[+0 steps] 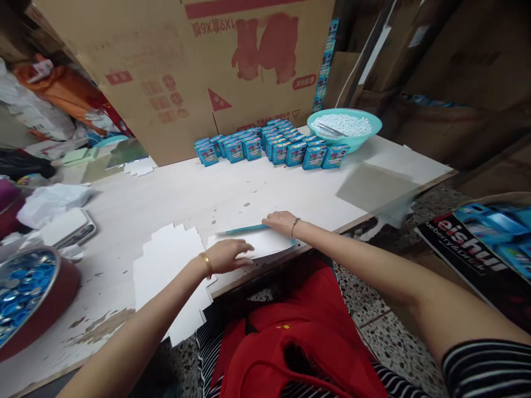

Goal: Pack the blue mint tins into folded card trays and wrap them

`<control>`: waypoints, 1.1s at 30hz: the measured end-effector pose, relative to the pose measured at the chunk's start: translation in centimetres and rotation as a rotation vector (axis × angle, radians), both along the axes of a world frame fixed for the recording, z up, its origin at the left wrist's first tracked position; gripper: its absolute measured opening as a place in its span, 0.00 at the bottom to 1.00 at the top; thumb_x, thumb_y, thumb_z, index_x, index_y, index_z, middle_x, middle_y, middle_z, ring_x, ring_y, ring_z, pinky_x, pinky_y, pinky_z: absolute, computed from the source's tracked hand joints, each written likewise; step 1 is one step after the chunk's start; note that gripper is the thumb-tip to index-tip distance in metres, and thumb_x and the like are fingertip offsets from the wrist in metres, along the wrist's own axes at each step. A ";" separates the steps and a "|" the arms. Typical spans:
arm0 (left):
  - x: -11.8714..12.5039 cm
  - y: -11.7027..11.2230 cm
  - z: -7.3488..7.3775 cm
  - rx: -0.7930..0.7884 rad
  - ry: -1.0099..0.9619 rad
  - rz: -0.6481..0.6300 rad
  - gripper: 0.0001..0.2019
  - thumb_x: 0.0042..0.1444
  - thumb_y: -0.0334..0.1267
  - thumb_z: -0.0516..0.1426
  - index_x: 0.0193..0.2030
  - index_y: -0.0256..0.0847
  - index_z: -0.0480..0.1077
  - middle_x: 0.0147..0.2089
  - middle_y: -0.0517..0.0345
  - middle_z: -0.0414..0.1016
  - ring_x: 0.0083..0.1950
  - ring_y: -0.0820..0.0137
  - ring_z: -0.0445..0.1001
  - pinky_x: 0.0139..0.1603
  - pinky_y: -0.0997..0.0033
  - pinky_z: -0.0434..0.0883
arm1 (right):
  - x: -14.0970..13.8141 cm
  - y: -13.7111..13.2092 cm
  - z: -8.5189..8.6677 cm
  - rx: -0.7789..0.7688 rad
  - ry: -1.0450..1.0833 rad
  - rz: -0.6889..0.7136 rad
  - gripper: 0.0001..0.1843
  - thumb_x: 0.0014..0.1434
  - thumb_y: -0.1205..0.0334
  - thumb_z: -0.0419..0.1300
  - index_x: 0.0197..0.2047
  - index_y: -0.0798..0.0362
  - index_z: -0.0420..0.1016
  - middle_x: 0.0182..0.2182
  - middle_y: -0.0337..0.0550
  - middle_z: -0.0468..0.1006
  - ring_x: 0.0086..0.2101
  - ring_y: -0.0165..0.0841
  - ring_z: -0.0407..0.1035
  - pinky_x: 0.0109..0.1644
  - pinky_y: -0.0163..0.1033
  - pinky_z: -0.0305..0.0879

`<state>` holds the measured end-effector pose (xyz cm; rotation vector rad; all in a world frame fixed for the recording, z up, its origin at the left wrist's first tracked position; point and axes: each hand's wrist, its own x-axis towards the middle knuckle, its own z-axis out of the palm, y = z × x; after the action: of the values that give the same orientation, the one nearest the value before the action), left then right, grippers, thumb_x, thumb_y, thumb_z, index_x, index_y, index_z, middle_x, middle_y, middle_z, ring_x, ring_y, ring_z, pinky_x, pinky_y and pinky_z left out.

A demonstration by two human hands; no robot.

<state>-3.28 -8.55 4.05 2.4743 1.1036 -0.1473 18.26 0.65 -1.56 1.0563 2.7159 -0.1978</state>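
A flat carton sheet, white with a blue strip folded up along its far edge, lies near the table's front edge. My right hand has its fingers closed on that far blue edge. Over the sheet's left end is my left hand, fingers stretched out and apart; whether it touches the sheet I cannot tell. Left of it, partly under my forearm, spreads a fanned stack of white card blanks. Finished small blue boxes stand in rows at the back of the table.
A turquoise bowl of small white pieces stands back right, before a large cardboard carton. At left are a red bowl of blue-and-silver pieces and a white device. A box of blue packaging sits beside the table at right.
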 end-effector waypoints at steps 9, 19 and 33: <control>0.2 2.8 -3.6 -0.027 -0.138 0.288 0.09 0.59 0.41 0.49 0.38 0.41 0.66 0.30 0.60 0.71 0.30 0.72 0.67 0.33 0.72 0.63 | 0.9 -5.8 1.3 0.237 0.480 -0.021 0.26 0.61 0.50 0.53 0.57 0.59 0.61 0.51 0.56 0.68 0.52 0.42 0.59 0.54 0.47 0.57; 0.4 -0.7 -5.5 0.342 0.097 0.097 0.14 0.59 0.40 0.51 0.49 0.42 0.69 0.43 0.47 0.71 0.44 0.60 0.68 0.44 0.60 0.63 | 1.0 -8.8 -2.8 0.222 0.305 -0.108 0.13 0.64 0.65 0.49 0.49 0.56 0.69 0.45 0.54 0.70 0.47 0.41 0.61 0.48 0.45 0.60; 1.1 4.0 -3.6 -0.349 0.095 0.227 0.12 0.44 0.45 0.58 0.21 0.40 0.64 0.19 0.65 0.63 0.24 0.73 0.60 0.26 0.72 0.53 | 0.5 -7.3 0.5 -0.117 0.076 -0.217 0.12 0.61 0.57 0.55 0.44 0.55 0.70 0.41 0.51 0.75 0.43 0.40 0.67 0.42 0.37 0.58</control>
<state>-2.20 -4.58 0.44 2.0387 1.2685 -0.3590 18.74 -6.62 -1.04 1.3318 2.6140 -0.4358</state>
